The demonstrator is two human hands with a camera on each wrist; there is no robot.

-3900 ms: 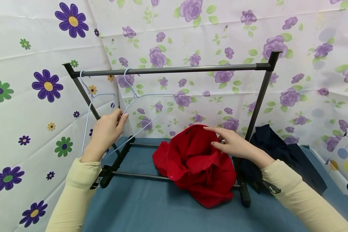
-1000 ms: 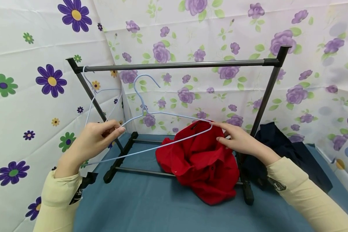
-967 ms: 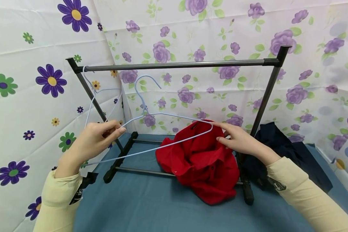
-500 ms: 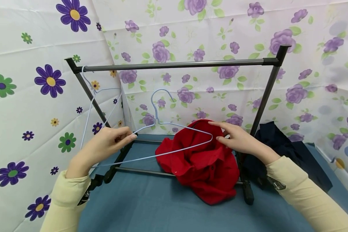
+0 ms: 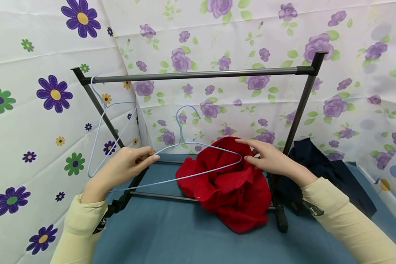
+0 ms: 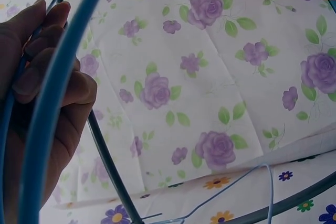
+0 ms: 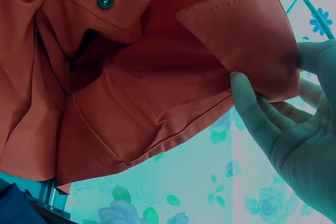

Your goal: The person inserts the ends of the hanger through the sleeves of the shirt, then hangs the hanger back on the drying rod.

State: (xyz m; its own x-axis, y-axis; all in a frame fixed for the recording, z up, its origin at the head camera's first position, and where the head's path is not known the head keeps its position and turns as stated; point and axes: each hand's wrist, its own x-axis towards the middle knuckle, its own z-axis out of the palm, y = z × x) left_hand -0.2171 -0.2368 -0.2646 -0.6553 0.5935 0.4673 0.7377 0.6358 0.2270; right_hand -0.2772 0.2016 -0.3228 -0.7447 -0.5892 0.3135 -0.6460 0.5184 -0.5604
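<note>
In the head view my left hand [image 5: 127, 165] pinches the left shoulder of a light blue wire hanger [image 5: 181, 140]. The hanger is off the bar, its hook up, and its right end overlaps a crumpled red shirt [image 5: 224, 183]. The left wrist view shows my left fingers curled round the wire, with another part of the hanger [image 6: 59, 72] close to the camera. My right hand [image 5: 267, 157] holds the top of the shirt. In the right wrist view, thumb and fingers pinch the shirt's collar [image 7: 247, 35], and a dark button [image 7: 105, 0] shows nearby.
A dark metal clothes rack [image 5: 198, 74] stands on the blue-covered table [image 5: 184, 238]. A second wire hanger [image 5: 105, 105] hangs at the bar's left end. Dark navy cloth [image 5: 323, 172] lies behind the right leg. Flowered sheets line the back and left.
The left hand has taken the hanger off the bar, lowered it and brought it rightward over the red shirt. The right hand keeps its hold on the shirt, nearly still.
</note>
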